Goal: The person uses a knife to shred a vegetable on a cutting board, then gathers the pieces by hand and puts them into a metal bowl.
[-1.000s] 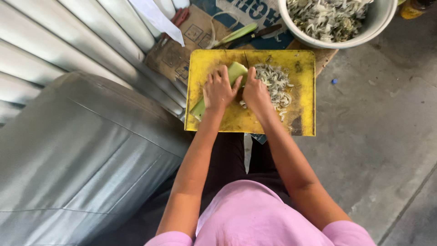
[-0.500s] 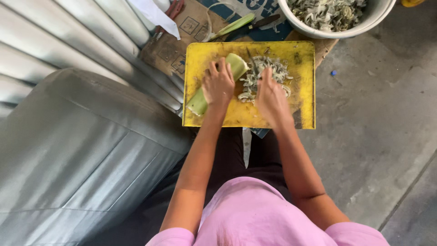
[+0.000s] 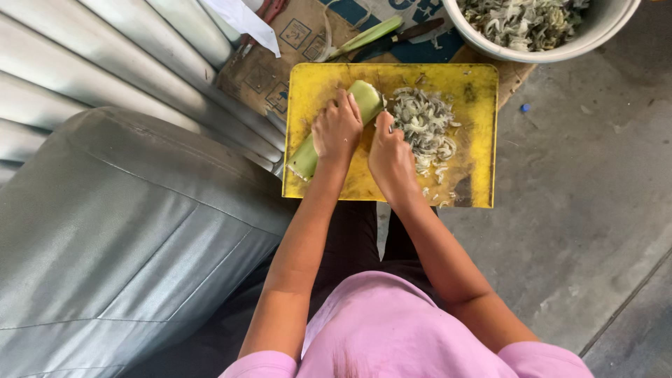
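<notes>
Left hand [image 3: 337, 129] pressed down on pale green stalk [image 3: 334, 130], fingers curled over it, pinning it flat to yellow cutting board [image 3: 476, 91]. Stalk lying diagonal, 7 o'clock to 1 o'clock, cut end up near board center-top, lower end poking out at board's left edge. Right hand [image 3: 390, 155] just beside left, at its 3 o'clock, closed in a fist near stalk's cut end; knife presumably in grip but blade hidden, cannot tell. Pile of chopped shreds [image 3: 423, 126] at 3 o'clock from right hand, touching the knuckles, spread over board's middle. White bowl [image 3: 560, 50] of same shreds at 1 o'clock off the board, well apart from hands. 1 more green stalk piece [image 3: 369, 33] and dark-handled tool [image 3: 413, 31] at 12 o'clock on flattened cardboard [image 3: 273, 70]. Grey cushion [image 3: 126, 238] at 8 o'clock, corrugated metal sheet [image 3: 84, 63] at 10 o'clock. Concrete floor [image 3: 595, 182] at 4 o'clock.
</notes>
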